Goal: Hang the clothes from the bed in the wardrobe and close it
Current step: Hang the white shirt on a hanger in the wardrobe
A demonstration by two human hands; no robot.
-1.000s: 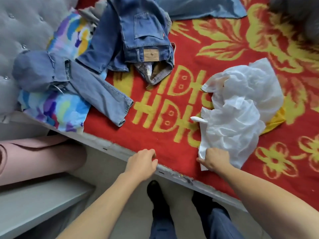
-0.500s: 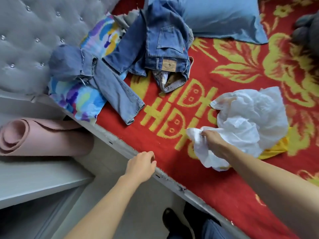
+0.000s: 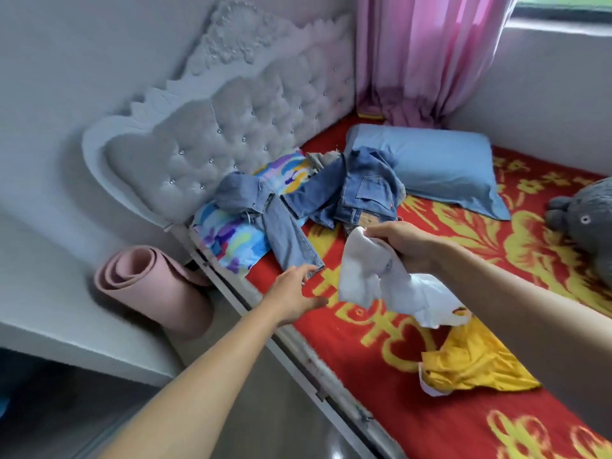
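Jeans (image 3: 361,197) and blue pillow (image 3: 440,160) lie beyond the white garment (image 3: 371,270).

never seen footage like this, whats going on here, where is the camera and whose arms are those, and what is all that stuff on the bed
There is no machine here: the two bare arms belong to a person, and the single picture comes from a wide-angle camera worn on that person's head, looking forward and down. The right hand grips a crumpled white garment and holds it up over the red and yellow bed cover. The left hand is open, its fingers reaching toward the cuff of the light jeans; whether it touches them I cannot tell. On that cover also lie darker jeans, a yellow garment, a many-coloured cloth, a blue pillow and a grey plush toy. A rolled pink mat lies beside the bed frame. No wardrobe shows.
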